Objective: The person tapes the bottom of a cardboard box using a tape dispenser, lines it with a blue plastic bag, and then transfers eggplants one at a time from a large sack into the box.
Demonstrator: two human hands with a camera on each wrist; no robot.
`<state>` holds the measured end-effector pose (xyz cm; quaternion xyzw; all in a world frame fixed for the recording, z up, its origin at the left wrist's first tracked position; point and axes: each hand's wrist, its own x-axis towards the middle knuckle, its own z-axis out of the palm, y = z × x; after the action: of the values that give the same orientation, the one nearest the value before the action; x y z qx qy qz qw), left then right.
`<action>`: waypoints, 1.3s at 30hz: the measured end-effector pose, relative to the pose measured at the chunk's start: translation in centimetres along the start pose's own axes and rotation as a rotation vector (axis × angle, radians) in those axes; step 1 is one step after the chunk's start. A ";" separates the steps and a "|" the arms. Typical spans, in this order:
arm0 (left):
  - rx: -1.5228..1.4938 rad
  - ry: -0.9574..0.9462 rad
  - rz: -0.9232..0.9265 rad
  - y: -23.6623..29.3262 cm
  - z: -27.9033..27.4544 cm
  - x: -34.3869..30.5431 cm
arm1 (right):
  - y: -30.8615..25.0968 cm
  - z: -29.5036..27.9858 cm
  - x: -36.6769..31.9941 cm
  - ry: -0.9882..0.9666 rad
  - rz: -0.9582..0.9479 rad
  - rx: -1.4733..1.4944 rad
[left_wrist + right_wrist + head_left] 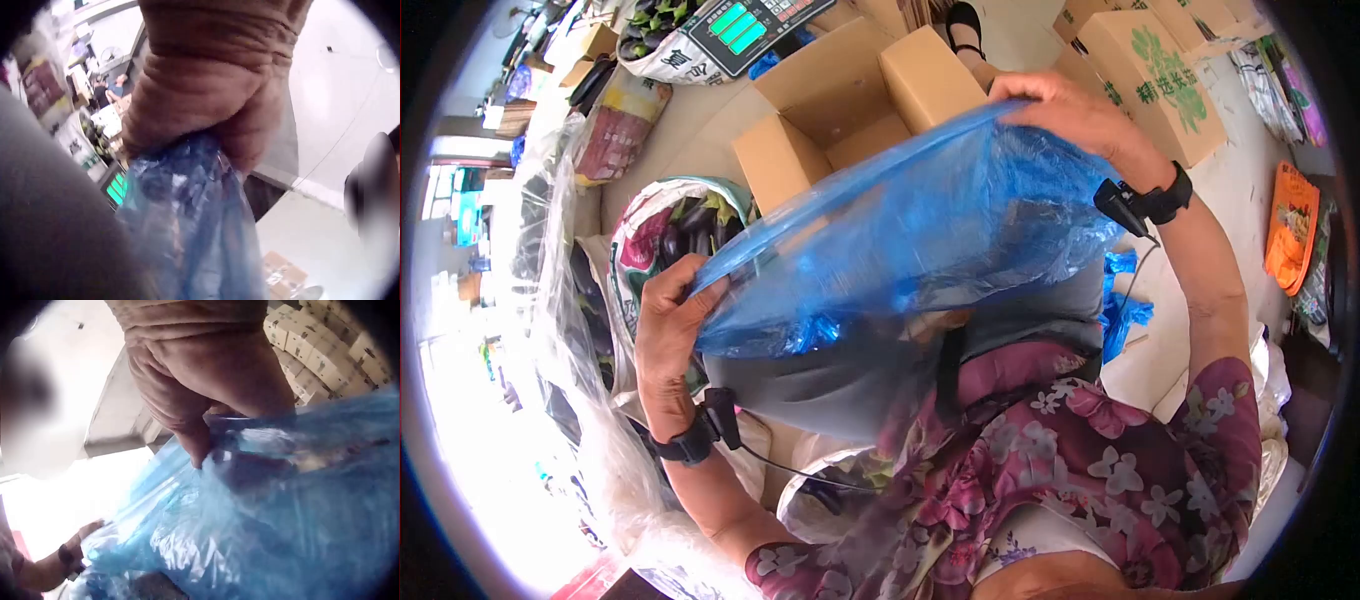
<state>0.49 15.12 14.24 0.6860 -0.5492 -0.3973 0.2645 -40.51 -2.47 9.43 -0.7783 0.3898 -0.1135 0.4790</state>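
Note:
A thin, see-through blue plastic bag (900, 220) is stretched between both hands above the person's lap. The left hand (670, 325) grips one end of its rim, thumb and fingers closed on the film. At the other end the right hand (1070, 110) pinches the rim, higher and farther to the right. In the left wrist view the film (187, 219) hangs in folds below the left hand (200, 94). The right wrist view has the bag (262, 519) spread wide under the right hand (206, 375). Just beyond the bag stands an open cardboard box (830, 100), flaps up.
A sack of eggplants (690, 230) stands left of the box. A scale with a green display (735, 28) sits at the back. Printed cartons (1150, 85) are at the upper right, with an orange bag (1290, 230) below them. Blue plastic scraps (1125, 310) lie on the floor.

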 end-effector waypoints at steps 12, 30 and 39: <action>-0.506 0.105 -0.026 -2.9 -3.1 5.3 | -2.9 -3.2 6.0 0.198 -0.159 0.373; -0.264 0.349 0.143 -6.9 -6.2 19.8 | 1.1 -6.4 16.3 0.213 -0.005 0.079; 0.002 0.357 0.118 -16.7 -1.0 29.3 | 10.5 -5.4 24.8 0.165 0.033 -0.325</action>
<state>12.80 -8.92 -6.05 0.7126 -0.5330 -0.2526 0.3798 -32.13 -26.23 -1.45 -0.8269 0.4539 -0.1044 0.3151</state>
